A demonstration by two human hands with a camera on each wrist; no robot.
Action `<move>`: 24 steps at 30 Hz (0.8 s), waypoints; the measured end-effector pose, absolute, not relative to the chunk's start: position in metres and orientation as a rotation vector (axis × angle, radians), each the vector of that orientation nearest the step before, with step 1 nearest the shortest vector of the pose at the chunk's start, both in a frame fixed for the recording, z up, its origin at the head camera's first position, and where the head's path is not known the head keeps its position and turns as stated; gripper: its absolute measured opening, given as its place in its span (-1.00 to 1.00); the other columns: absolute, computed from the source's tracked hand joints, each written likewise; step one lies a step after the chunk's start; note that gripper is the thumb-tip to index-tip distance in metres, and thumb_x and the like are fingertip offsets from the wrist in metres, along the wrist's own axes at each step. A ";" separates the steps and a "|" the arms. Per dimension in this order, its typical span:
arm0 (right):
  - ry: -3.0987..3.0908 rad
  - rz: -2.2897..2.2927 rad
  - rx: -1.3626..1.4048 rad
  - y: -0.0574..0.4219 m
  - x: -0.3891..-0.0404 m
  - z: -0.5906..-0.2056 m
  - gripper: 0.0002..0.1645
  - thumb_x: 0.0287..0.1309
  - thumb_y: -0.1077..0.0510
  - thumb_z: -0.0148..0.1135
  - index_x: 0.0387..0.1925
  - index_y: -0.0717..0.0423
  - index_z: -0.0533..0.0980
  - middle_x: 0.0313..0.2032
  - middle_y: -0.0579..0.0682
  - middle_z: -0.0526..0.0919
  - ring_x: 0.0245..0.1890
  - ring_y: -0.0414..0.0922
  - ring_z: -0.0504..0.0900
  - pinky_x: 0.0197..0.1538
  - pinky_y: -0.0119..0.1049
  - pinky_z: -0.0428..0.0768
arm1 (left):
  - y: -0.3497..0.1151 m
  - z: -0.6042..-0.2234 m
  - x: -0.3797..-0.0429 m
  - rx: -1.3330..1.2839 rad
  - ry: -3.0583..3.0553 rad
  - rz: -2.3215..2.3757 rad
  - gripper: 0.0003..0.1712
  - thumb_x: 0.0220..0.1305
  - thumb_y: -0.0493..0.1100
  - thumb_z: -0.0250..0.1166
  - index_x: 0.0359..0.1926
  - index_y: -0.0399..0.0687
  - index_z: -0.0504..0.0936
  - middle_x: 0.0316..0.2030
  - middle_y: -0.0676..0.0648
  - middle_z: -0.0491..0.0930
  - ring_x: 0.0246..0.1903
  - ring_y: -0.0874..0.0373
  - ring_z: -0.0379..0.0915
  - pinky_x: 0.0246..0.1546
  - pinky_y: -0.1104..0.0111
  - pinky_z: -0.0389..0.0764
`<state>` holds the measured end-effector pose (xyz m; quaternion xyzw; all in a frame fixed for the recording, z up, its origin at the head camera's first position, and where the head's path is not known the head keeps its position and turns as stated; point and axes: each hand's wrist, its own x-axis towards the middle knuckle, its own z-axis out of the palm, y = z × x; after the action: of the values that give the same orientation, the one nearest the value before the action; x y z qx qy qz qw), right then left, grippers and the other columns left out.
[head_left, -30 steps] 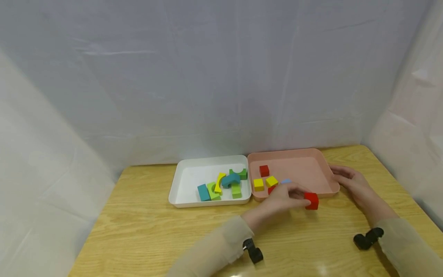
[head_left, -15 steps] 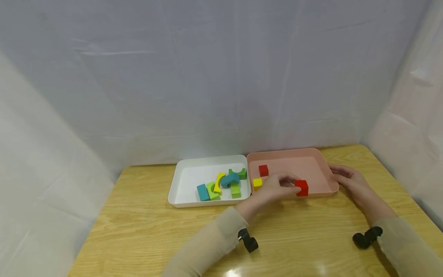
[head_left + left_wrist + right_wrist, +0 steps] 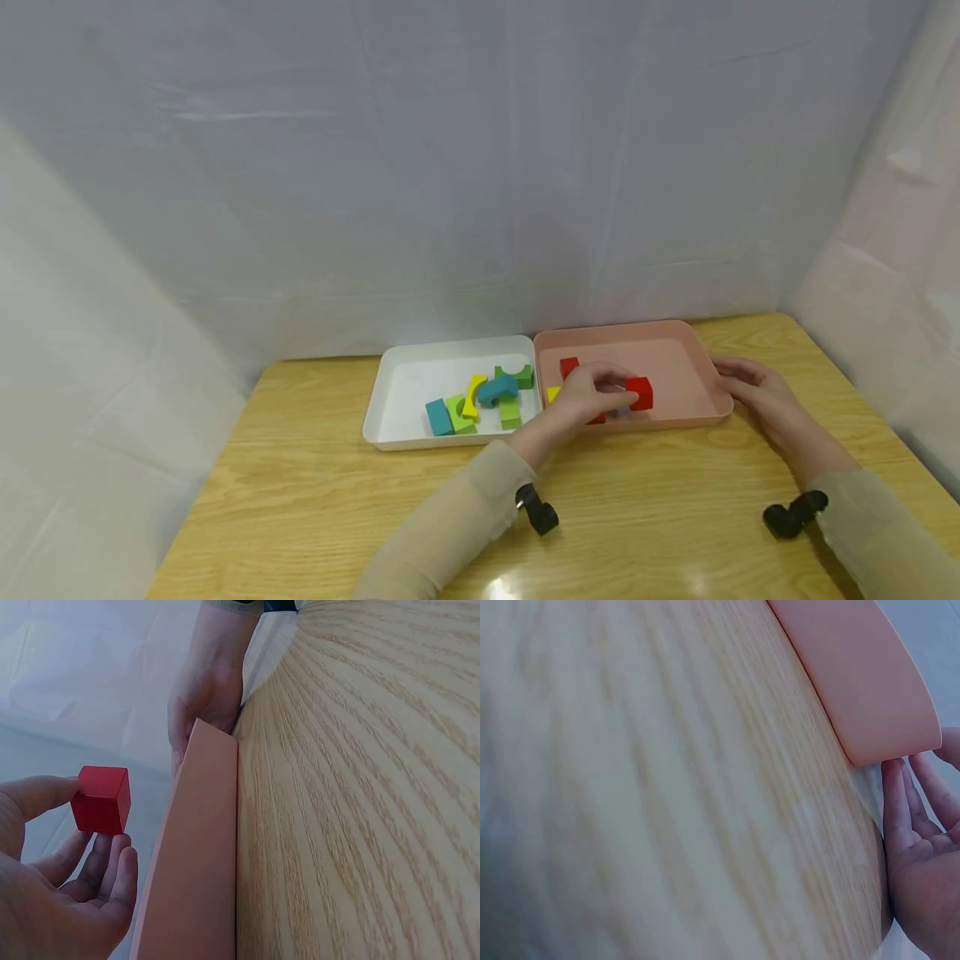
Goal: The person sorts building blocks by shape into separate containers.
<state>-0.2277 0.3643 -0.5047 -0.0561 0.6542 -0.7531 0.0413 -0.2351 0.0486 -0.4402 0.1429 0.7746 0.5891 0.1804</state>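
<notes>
My left hand [image 3: 581,398] pinches a red cube [image 3: 640,393] between thumb and fingertips, above the pink tray [image 3: 667,350]. In the left wrist view the red cube [image 3: 102,799] is apart from the tray wall. My right hand [image 3: 772,408] is at the tray's right end. In the right wrist view its straight fingers [image 3: 897,799] touch the outside of that end. Under and behind my left hand lie a second red cube [image 3: 569,367], a yellow cube [image 3: 552,393] and another red block [image 3: 597,418], all partly hidden.
A white tray [image 3: 397,400] stands against the pink tray's left side. It holds teal blocks [image 3: 439,417], green blocks [image 3: 510,412] and a yellow arch [image 3: 473,396]. Both trays sit near the back edge of the wooden table [image 3: 322,500], before a white sheet [image 3: 450,208].
My left hand has carried the red cube from in front of the pink tray's near edge back and left, over the tray. My right hand stays at the tray's end.
</notes>
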 end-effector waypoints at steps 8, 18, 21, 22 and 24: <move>1.992 -2.304 -0.186 0.365 -0.226 -0.505 -0.56 0.53 0.36 0.14 0.16 -0.21 0.66 -0.02 -0.37 0.78 -0.05 -0.43 0.73 -0.03 -0.59 0.69 | 0.046 -0.445 -0.241 0.326 2.206 1.686 -0.67 0.36 -0.22 0.48 0.12 -0.04 0.75 -0.01 -0.08 0.79 -0.19 0.14 0.68 -0.02 0.20 0.81; 2.005 -2.300 -0.183 0.366 -0.227 -0.506 -0.56 0.53 0.36 0.15 0.17 -0.20 0.66 -0.02 -0.37 0.78 -0.04 -0.44 0.73 -0.02 -0.60 0.68 | 0.042 -0.446 -0.249 0.300 2.268 1.681 -0.68 0.35 -0.23 0.47 0.11 -0.06 0.76 0.03 -0.09 0.77 -0.11 0.17 0.66 0.17 0.23 0.72; 2.009 -2.292 -0.182 0.366 -0.227 -0.506 -0.56 0.53 0.35 0.15 0.15 -0.23 0.66 -0.02 -0.38 0.77 -0.04 -0.45 0.72 -0.02 -0.60 0.68 | 0.041 -0.446 -0.250 0.286 2.273 1.684 -0.68 0.34 -0.25 0.48 0.10 -0.05 0.76 0.02 -0.08 0.77 -0.10 0.17 0.65 0.20 0.21 0.71; 2.012 -2.290 -0.180 0.366 -0.227 -0.506 -0.56 0.53 0.35 0.15 0.14 -0.24 0.66 -0.02 -0.38 0.77 -0.04 -0.45 0.72 -0.02 -0.60 0.68 | 0.041 -0.447 -0.251 0.276 2.277 1.684 -0.68 0.33 -0.25 0.48 0.10 -0.04 0.77 0.02 -0.07 0.77 -0.10 0.16 0.65 0.22 0.19 0.71; 2.018 -2.282 -0.178 0.366 -0.226 -0.506 -0.57 0.53 0.34 0.15 0.14 -0.25 0.65 -0.02 -0.39 0.77 -0.04 -0.45 0.72 -0.02 -0.60 0.68 | 0.041 -0.448 -0.252 0.255 2.295 1.675 -0.68 0.32 -0.25 0.49 0.09 -0.01 0.77 0.02 -0.05 0.76 -0.09 0.15 0.64 0.23 0.18 0.71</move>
<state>-0.2265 0.3658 -0.5057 -0.0584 0.6607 -0.7470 0.0449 -0.2521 0.0409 -0.4477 0.0883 0.7962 0.5810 0.1438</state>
